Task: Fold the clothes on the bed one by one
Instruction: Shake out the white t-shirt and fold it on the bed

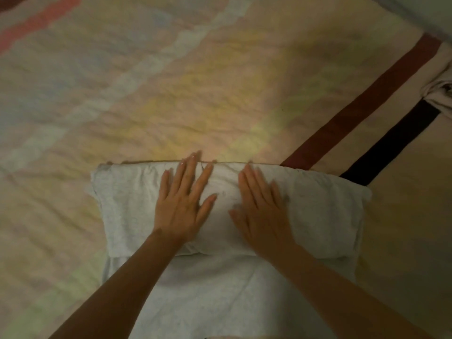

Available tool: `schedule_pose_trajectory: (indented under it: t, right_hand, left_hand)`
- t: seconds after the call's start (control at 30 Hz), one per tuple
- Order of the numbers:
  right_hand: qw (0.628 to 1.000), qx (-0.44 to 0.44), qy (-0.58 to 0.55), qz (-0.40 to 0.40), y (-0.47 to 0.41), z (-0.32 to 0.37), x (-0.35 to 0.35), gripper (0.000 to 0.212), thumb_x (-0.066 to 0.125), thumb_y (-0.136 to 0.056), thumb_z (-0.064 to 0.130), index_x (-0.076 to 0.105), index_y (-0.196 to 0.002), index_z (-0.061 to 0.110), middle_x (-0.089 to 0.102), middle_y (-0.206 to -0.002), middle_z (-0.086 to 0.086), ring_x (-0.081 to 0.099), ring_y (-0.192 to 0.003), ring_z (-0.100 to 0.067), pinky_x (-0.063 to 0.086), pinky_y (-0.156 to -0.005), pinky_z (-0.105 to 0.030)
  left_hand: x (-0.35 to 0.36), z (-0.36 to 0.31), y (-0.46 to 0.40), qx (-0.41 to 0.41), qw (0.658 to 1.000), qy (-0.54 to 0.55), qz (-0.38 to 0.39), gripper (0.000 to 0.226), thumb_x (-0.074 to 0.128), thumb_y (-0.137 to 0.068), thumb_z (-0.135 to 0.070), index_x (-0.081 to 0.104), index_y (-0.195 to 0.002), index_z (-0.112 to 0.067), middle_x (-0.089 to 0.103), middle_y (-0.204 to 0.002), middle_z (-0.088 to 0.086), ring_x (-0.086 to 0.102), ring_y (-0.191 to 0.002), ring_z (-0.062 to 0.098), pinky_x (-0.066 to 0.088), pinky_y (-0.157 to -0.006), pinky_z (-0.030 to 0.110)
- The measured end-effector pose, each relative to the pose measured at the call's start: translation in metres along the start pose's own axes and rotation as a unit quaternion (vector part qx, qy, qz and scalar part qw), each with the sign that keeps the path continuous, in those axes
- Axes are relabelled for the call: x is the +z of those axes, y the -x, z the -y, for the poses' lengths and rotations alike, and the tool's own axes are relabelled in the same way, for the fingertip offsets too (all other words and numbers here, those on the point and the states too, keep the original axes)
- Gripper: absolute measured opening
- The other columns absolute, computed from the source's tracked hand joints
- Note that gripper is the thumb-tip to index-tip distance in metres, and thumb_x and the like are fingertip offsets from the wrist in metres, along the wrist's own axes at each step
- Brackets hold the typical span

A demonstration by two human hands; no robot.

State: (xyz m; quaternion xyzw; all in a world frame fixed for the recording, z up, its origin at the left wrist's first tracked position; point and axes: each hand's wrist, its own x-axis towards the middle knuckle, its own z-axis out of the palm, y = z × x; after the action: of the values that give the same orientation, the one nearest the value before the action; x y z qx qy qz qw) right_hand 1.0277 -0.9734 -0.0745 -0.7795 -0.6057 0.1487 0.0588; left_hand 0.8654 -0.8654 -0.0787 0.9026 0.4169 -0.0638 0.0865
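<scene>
Both hands are lying flat, fingers spread: left hand and right hand are pressing side by side on the folded upper part of a pale grey garment. Its far folded edge is running straight across just beyond the fingertips; the unfolded lower part is extending toward the person. Around it the striped bedspread is lying open far and left. At the right edge, crumpled white cloth is sitting well apart.
</scene>
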Motion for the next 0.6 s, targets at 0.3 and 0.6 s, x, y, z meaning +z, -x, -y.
schedule_pose_trajectory:
  t: [0.3,0.6]
  right_hand:
    - [0.994,0.091,0.048,0.030,0.027,-0.100,-0.023,0.077,0.012,-0.095,0.059,0.030,-0.145,0.004,0.030,-0.151,-0.014,0.033,-0.137,-0.029,0.005,-0.116,-0.033]
    - [0.974,0.011,-0.199,0.111,-0.053,-0.072,-0.052,0.085,0.062,-0.068,0.059,0.044,-0.138,0.014,0.045,-0.140,-0.004,0.040,-0.128,-0.022,0.028,-0.102,-0.026]
  left_hand:
    - [0.000,0.064,0.033,-0.032,0.998,-0.004,0.051,0.068,0.010,-0.094,-0.061,0.006,-0.152,-0.026,0.001,-0.160,0.003,0.003,-0.147,0.020,-0.001,-0.117,0.038]
    - [-0.053,0.081,-0.035,-0.009,0.964,0.256,0.074,0.068,0.058,-0.080,-0.061,0.034,-0.141,-0.044,0.045,-0.144,-0.001,0.038,-0.134,0.017,0.025,-0.104,0.024]
